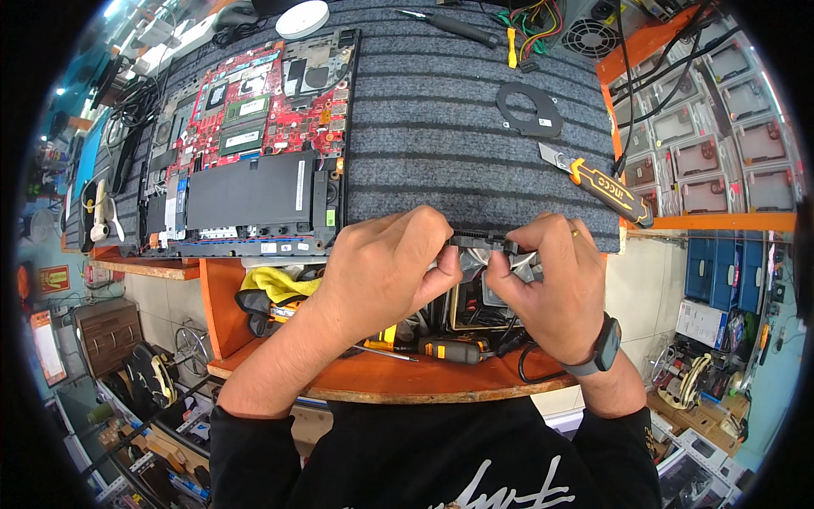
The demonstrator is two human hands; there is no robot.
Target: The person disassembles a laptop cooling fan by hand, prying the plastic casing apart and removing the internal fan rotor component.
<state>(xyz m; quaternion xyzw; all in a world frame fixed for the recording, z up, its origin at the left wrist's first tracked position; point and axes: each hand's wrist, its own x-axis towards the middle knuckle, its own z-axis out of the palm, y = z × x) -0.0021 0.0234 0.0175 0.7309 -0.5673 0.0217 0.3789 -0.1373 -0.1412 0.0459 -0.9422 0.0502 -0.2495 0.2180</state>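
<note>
My left hand [390, 259] pinches one end of a thin black finned part [479, 237], seen edge-on at the mat's near edge. My right hand [549, 284] grips its other end between thumb and fingers. The part could be a laptop fan, but the fingers cover much of it. Beyond my left hand lies an opened laptop [254, 144], its red circuit board and black battery [246, 193] exposed. A flat black fan cover [547, 123] with a round hole rests on the mat, farther away to the right. Nearer my right hand is a yellow and black utility knife [609, 188], blade out.
A grey striped mat [407, 127] covers the bench. At its far side are a screwdriver [454, 27], a white round disc [303, 19] and coloured wires [538, 25]. Below the edge, an orange shelf [407, 382] holds tools and a yellow cloth [284, 284]. Clear drawers [704, 153] stand right.
</note>
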